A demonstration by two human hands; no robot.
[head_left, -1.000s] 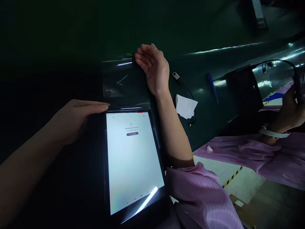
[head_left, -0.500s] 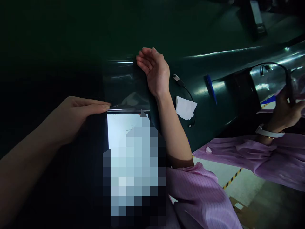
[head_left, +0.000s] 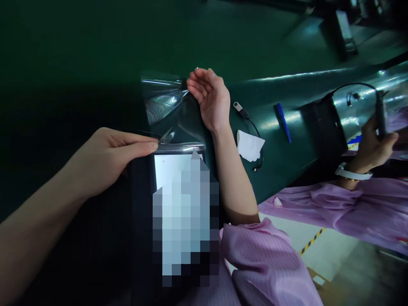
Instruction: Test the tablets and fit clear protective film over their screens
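Observation:
A black tablet (head_left: 145,204) with a lit screen lies in front of me on the dark green table (head_left: 95,46). A clear plastic film (head_left: 162,102) stretches up and away from its top edge. My left hand (head_left: 108,159) rests on the tablet's top left corner, fingers pressed together and pinching the film's near edge. My right hand (head_left: 208,97) is beyond the tablet with curled fingers gripping the film's far right edge.
A white cloth (head_left: 249,145), a small USB adapter with a black cable (head_left: 240,109) and a blue pen (head_left: 283,123) lie right of my arm. Further right, another person's hand (head_left: 372,144), with a white wristband, holds a dark device beside a black tablet (head_left: 321,127).
The film has lifted higher off the tablet's top and shows more clearly. My right hand shifted slightly right and toward me. My left fingertips moved right along the tablet's top edge.

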